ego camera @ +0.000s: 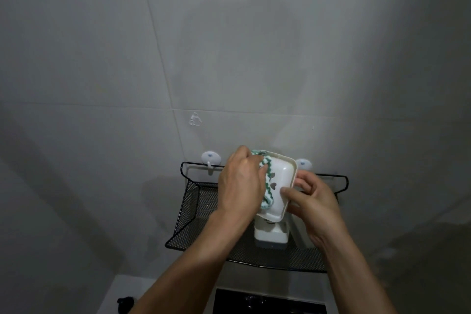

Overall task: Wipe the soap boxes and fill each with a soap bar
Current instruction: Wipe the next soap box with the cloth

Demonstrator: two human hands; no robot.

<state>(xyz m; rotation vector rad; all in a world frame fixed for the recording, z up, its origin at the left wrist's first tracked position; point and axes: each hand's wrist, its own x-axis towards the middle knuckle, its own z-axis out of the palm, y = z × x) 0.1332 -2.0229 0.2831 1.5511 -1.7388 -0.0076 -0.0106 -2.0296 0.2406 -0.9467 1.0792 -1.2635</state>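
A white soap box tray [281,181] with heart-shaped drain holes is tilted toward me above the shelf. My right hand [312,201] grips its right edge, thumb inside the tray. My left hand [240,181] holds a green-and-white striped cloth [266,183] and presses it into the tray's left side. Below them another white soap box [270,234] stands on the black mesh shelf [196,209]. No soap bar is in sight.
The shelf hangs on the grey tiled wall from two white suction hooks [210,158], [303,163]. Beneath it lie a white ledge with a small black object [125,301] and a dark opening [267,302].
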